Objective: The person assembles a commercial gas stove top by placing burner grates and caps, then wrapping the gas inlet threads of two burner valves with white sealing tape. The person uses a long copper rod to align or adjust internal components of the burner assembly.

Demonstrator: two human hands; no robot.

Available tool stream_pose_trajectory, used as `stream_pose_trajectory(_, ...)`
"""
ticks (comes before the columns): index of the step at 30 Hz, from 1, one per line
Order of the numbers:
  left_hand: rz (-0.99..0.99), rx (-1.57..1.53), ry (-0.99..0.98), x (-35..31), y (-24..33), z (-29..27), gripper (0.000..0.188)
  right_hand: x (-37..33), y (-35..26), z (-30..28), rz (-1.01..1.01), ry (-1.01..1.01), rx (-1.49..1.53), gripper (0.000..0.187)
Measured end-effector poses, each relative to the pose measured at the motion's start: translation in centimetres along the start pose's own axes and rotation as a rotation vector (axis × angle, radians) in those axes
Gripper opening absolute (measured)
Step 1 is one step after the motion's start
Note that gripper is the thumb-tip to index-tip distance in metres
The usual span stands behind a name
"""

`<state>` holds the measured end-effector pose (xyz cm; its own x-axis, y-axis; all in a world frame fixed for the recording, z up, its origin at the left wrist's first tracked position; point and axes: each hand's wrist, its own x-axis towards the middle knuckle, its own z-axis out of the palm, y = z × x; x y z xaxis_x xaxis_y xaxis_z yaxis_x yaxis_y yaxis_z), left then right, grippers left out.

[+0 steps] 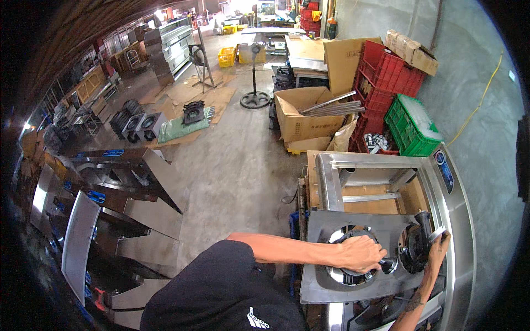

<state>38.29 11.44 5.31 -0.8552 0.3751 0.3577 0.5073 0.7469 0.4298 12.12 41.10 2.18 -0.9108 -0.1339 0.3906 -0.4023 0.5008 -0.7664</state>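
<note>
A dark grey stove top plate (326,276) with two round burner openings lies on a stainless steel stove frame (329,182). My left hand (361,255) is closed over the left burner (353,278), its fingers curled down around its middle. A black tube end (388,265) sticks out beside the fingertips. My right hand (439,248) reaches up along the plate's right side, its fingers closed on a small pale metal piece (437,233). Just left of that hand sits the right burner (409,248), with a black burner tube (423,220) standing up from it. My palms hide what lies under them.
Beyond the frame stand a cardboard box (301,118) with metal strips, stacked red crates (386,71) and a green crate (408,127). A grey wall (480,110) runs along the right. Steel stove bodies (127,165) stand at left, and a pedestal stand (255,99) is farther back.
</note>
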Motion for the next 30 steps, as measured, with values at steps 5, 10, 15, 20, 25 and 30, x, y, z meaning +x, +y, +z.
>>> stream_pose_trajectory(5,-0.005,0.016,-0.024,0.2,-0.4,-0.2,0.046,0.0,-0.6,-0.3,0.069,0.017,0.046,0.027)
stream_pose_trajectory(10,0.059,0.082,0.023,0.0,-0.8,-1.6,0.047,0.9,-1.2,-0.2,0.09,0.022,0.066,0.031)
stream_pose_trajectory(15,0.103,0.075,0.005,-0.2,-1.3,-4.4,0.047,1.0,-2.0,-0.7,0.015,0.023,-0.009,0.032)
stream_pose_trajectory(20,0.179,0.076,-0.043,-0.1,-2.8,-6.7,0.048,-0.6,-4.8,-1.5,0.076,-0.027,0.069,0.034)
stream_pose_trajectory(25,0.328,0.107,-0.028,0.0,-6.0,-7.9,0.045,-3.8,-8.8,-2.7,0.148,-0.007,0.068,0.035)
stream_pose_trajectory(30,0.517,0.094,0.012,0.7,-10.6,-8.7,0.042,-6.4,-10.1,-2.4,0.197,0.122,0.076,0.034)
